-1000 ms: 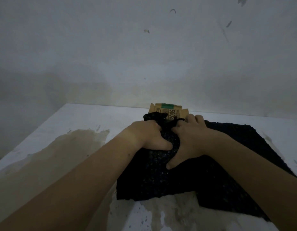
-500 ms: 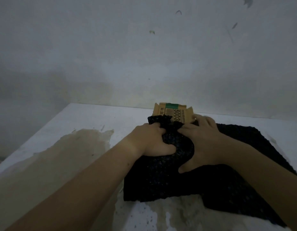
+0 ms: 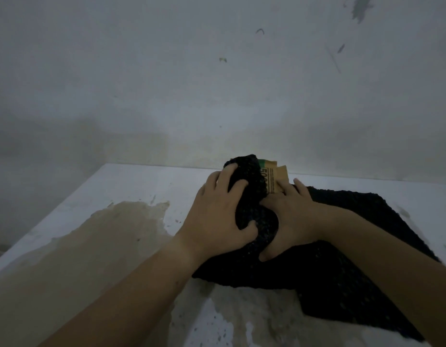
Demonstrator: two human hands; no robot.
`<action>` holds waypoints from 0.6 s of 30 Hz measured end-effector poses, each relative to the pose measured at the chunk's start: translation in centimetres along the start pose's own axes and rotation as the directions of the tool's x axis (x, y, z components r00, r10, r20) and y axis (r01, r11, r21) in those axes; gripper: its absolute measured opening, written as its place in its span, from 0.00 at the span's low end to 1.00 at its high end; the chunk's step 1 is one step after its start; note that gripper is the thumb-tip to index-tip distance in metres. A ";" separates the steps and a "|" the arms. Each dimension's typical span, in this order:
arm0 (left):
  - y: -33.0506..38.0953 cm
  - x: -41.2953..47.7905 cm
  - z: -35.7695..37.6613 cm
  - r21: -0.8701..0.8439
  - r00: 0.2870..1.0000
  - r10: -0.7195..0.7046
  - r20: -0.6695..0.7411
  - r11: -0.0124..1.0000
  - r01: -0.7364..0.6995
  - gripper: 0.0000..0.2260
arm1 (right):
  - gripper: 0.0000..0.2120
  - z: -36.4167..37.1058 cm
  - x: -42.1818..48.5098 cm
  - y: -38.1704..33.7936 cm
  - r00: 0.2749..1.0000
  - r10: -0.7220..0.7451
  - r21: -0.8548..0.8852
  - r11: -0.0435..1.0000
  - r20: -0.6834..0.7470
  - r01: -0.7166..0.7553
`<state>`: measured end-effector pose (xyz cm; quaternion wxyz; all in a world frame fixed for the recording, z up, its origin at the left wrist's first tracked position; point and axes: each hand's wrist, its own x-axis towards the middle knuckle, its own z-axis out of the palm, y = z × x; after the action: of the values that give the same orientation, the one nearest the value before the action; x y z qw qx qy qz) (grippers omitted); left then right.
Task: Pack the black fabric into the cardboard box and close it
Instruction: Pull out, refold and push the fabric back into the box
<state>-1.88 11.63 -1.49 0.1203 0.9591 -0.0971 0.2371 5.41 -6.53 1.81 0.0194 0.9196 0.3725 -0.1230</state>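
Note:
A black knitted fabric (image 3: 324, 269) lies spread on the white table, with one end bunched into a lump at the centre. My left hand (image 3: 217, 216) grips that lump from the left, fingers curled into it. On the lump's right side, my right hand (image 3: 289, 219) grips the fabric next to the box. Just behind the lump stands the small cardboard box (image 3: 273, 177), brown with a green stripe and black print; the fabric covers its left part and hides its opening.
The white table (image 3: 147, 186) carries a large tan stain (image 3: 87, 259) on its left and front. A grey wall rises right behind the table's far edge. The table's left edge runs diagonally toward me.
Both hands have gathered more fabric into a taller lump and pushed it up against the box. The fabric now covers more of the box's left side.

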 end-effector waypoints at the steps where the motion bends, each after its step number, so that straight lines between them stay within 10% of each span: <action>1: 0.0 0.0 -0.1 0.018 1.000 -0.011 0.023 1.000 0.011 0.35 | 0.55 0.3 -0.1 0.1 0.999 -0.018 0.010 1.000 -0.040 0.019; 6: 0.3 0.4 -0.7 0.197 0.993 -0.061 0.097 0.980 0.041 0.42 | 0.57 0.8 -0.7 0.5 0.990 -0.038 0.064 0.997 -0.135 0.047; 12: 0.1 0.7 0.0 0.191 0.998 -0.059 0.035 0.980 0.051 0.23 | 0.61 1.0 -0.8 0.4 0.980 -0.058 0.068 0.995 -0.193 0.072; 18: -0.4 2.4 -0.9 0.220 0.929 -0.054 0.366 0.975 -0.030 0.35 | 0.60 1.5 -1.2 0.2 0.963 -0.092 -0.068 0.995 -0.254 0.078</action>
<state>-0.12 11.96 0.34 -0.0066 0.9945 -0.0849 0.0607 4.35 -7.67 0.60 -0.0077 0.9100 0.4144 0.0071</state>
